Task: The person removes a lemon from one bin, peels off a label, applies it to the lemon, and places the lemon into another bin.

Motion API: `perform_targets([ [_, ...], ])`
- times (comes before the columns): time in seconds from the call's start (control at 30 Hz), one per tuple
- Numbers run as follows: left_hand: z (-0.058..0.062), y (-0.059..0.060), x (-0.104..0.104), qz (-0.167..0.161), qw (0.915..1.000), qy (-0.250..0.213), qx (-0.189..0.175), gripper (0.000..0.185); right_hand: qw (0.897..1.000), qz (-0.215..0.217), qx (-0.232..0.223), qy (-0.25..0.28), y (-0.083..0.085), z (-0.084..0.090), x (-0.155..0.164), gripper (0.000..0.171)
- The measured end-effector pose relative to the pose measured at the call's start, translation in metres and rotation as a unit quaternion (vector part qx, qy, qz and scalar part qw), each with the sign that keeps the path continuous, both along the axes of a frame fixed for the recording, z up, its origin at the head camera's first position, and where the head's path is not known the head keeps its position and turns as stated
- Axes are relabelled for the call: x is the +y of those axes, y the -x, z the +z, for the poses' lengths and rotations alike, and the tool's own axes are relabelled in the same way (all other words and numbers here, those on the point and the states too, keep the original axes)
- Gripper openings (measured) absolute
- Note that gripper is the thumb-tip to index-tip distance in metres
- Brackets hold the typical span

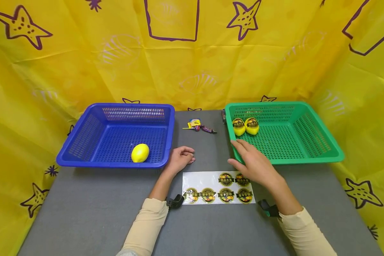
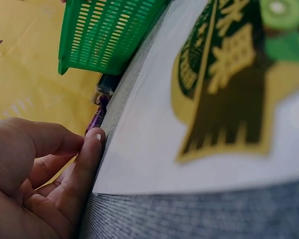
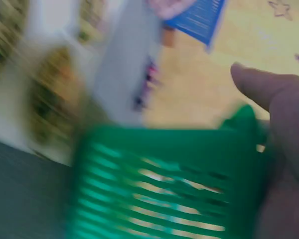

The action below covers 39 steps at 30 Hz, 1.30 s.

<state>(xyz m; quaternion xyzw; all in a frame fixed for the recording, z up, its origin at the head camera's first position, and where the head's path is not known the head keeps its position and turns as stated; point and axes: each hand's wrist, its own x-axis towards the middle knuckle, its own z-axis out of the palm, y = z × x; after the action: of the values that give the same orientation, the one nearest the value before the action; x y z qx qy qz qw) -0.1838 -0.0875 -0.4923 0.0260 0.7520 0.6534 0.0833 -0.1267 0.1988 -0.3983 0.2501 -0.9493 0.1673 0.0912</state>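
Note:
My left hand [image 1: 180, 159] rests on the table beside the right wall of the blue basket [image 1: 115, 164]. Its fingers curl loosely, and nothing shows between them in the left wrist view. A plain lemon [image 1: 140, 153] lies inside that basket. At the near left corner of the green basket [image 1: 302, 160], my right hand [image 1: 256, 164] hovers with fingers extended and thumb apart, holding nothing visible. Two lemons with round stickers, one left [image 1: 239, 130] and one right [image 1: 252, 128], sit in its far left corner. Below the hands lies a white sticker sheet [image 1: 200, 179] bearing several round black-and-gold labels.
Between the baskets, toward the back, lie a yellow packet [image 1: 194, 123], a lollipop [image 1: 197, 128] and a purple wrapped candy [image 1: 208, 129]. A dark item [image 1: 223, 116] stands against the green basket's left side. Yellow patterned cloth [image 1: 179, 71] encloses the grey table [image 1: 211, 231].

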Motion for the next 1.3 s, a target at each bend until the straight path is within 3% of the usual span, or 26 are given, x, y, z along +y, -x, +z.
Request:
perform_targets([
  [0.13,0.01,-0.004,-0.002,-0.019,0.997,0.067,0.032,0.018,0.997,-0.025,0.071,0.001,-0.004,-0.021,-0.008,0.067],
  [0.27,0.033,-0.016,-0.001,-0.097,0.9824,0.151,0.05,0.028,0.997,-0.047,0.067,0.009,-0.006,-0.025,-0.009,0.071],
  [0.37,0.054,-0.027,0.003,-0.169,0.9737,0.142,0.055,0.034,0.997,-0.054,0.054,0.006,-0.009,-0.026,-0.008,0.072],
  [0.43,0.07,-0.034,0.005,-0.191,0.9715,0.122,0.071,0.035,0.997,-0.057,0.056,0.005,-0.01,-0.027,-0.008,0.071],
  [0.5,0.085,-0.04,0.003,-0.182,0.9731,0.098,0.101,0.033,0.996,-0.057,0.063,0.003,-0.011,-0.027,-0.008,0.071],
  [0.6,0.114,-0.049,-0.009,-0.127,0.9754,0.076,0.163,0.027,0.996,-0.055,0.075,0.001,-0.01,-0.028,-0.008,0.071],
  [0.7,0.123,-0.046,-0.037,-0.051,0.9695,0.076,0.228,0.024,0.995,-0.051,0.083,-0.001,-0.01,-0.029,-0.009,0.071],
  [0.77,0.123,-0.041,-0.063,0.004,0.9598,0.133,0.247,0.025,0.995,-0.05,0.087,-0.001,-0.009,-0.03,-0.009,0.071],
  [0.8,0.117,-0.036,-0.077,0.028,0.9528,0.175,0.247,0.027,0.995,-0.05,0.089,-0.002,-0.009,-0.03,-0.009,0.071],
  [0.87,0.108,-0.031,-0.103,0.059,0.9356,0.277,0.211,0.032,0.995,-0.049,0.092,-0.004,-0.009,-0.032,-0.01,0.07],
  [0.93,0.104,-0.03,-0.123,0.061,0.9112,0.378,0.153,0.04,0.995,-0.049,0.09,-0.006,-0.01,-0.032,-0.011,0.07],
  [1.0,0.1,-0.029,-0.134,0.042,0.8943,0.435,0.097,0.047,0.995,-0.05,0.09,-0.007,-0.011,-0.032,-0.011,0.07],
  [1.1,0.099,-0.026,-0.138,0.017,0.8844,0.465,0.036,0.055,0.994,-0.051,0.093,-0.01,-0.012,-0.031,-0.011,0.071],
  [1.3,0.1,-0.009,-0.138,-0.031,0.8804,0.473,-0.016,0.06,0.993,-0.051,0.109,-0.011,-0.01,-0.031,-0.01,0.071],
])
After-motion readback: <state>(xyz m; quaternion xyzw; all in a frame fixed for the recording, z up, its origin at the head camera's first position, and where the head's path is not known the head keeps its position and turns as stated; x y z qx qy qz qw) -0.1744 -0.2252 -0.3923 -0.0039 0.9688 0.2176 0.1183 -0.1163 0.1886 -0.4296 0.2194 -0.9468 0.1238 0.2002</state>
